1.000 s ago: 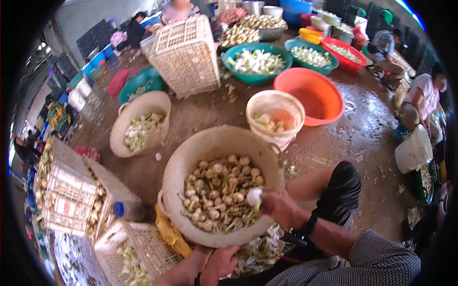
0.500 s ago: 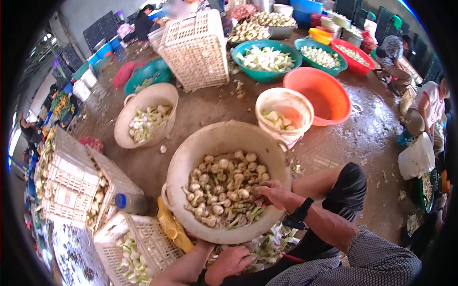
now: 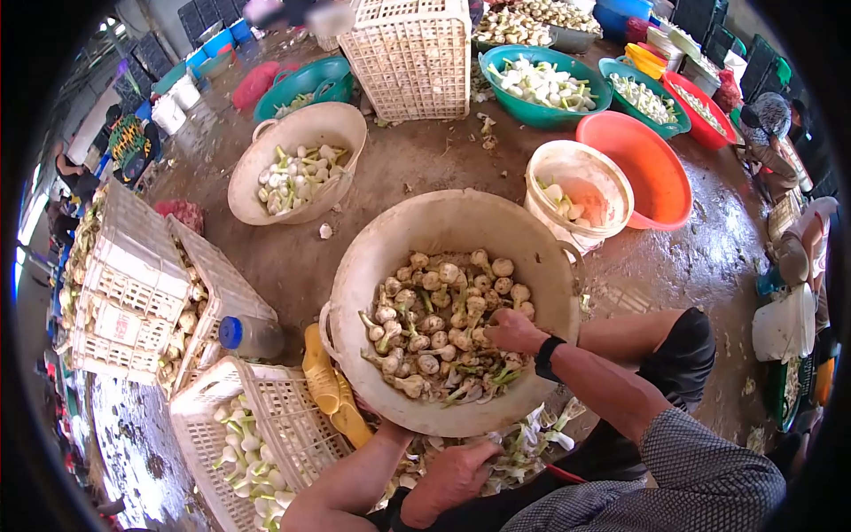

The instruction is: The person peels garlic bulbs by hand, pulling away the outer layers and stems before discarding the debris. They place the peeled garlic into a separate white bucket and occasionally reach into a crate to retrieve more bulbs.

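Observation:
A wide beige basin holds a heap of untrimmed garlic bulbs with stems. Inside its right side, my right hand, with a dark band on the wrist, has its fingers closed at a bulb on the heap; the fingertips are partly hidden. Below the basin, near my lap, my left hand is curled closed beside loose peelings; whatever it may hold is hidden. My bare shin passes below the basin's front edge.
Crates of garlic and a blue-capped jar stand at left, with yellow footwear by the basin. Beyond are a beige tub, a white bucket, a red basin and green tubs. Other people sit farther off.
The view has shifted, so the basin and surroundings appear higher and mostly farther right. My right hand has moved up slightly within the basin. My left hand remains low, now more fist-like.

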The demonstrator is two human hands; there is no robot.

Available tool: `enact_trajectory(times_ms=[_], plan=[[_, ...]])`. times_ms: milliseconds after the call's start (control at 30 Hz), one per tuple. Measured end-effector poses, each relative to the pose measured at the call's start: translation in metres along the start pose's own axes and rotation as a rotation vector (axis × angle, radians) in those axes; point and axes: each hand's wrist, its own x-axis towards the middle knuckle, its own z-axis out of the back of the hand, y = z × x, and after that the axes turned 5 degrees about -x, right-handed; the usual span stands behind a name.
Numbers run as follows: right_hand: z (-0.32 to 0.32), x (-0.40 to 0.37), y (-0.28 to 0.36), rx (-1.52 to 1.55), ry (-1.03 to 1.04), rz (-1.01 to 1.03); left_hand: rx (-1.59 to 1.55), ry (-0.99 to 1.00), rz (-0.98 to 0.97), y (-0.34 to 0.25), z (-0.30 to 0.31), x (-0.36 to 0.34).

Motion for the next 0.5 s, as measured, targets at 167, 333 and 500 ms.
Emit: enact_trajectory(times_ms=[167,333,500], plan=[[-0.020,0.012,0.003,-0.021,0.179,-0.041,-0.033,-0.087,0.110,-0.007,0.012,0.002],[0.002,-0.017,0.016,0.460,0.304,-0.211,-0.085,-0.309,0.208,-0.010,0.019,0.002],[0.049,-0.095,0.071,1.018,0.474,-0.126,-0.157,-0.609,0.204,0.003,0.016,0.003]])
